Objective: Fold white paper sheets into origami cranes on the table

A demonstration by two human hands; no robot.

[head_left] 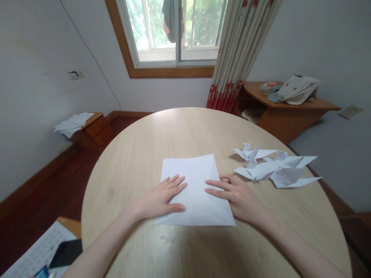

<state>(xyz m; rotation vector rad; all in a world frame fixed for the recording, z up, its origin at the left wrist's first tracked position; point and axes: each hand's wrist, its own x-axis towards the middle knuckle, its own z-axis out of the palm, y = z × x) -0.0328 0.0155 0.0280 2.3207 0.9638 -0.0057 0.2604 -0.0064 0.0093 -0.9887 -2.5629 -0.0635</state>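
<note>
A white sheet of paper (194,200) lies on the round wooden table in front of me, with a fold showing near its upper right corner. My left hand (168,195) rests flat on the left part of the sheet, fingers spread. At the sheet's right edge is my right hand (233,193); two fingers stretch over the paper, while the thumb is hidden, perhaps beneath it. Whether the right hand grips the edge does not show. Just beyond that hand sit several folded white paper birds (278,168), close together.
The round table (127,166) fills the middle. Left of it stand a small drawer cabinet (100,129) with papers and, lower, a surface bearing a dark phone (66,253). A corner desk (284,116) holds a cloth bag (300,88). A curtain (232,58) hangs by the window.
</note>
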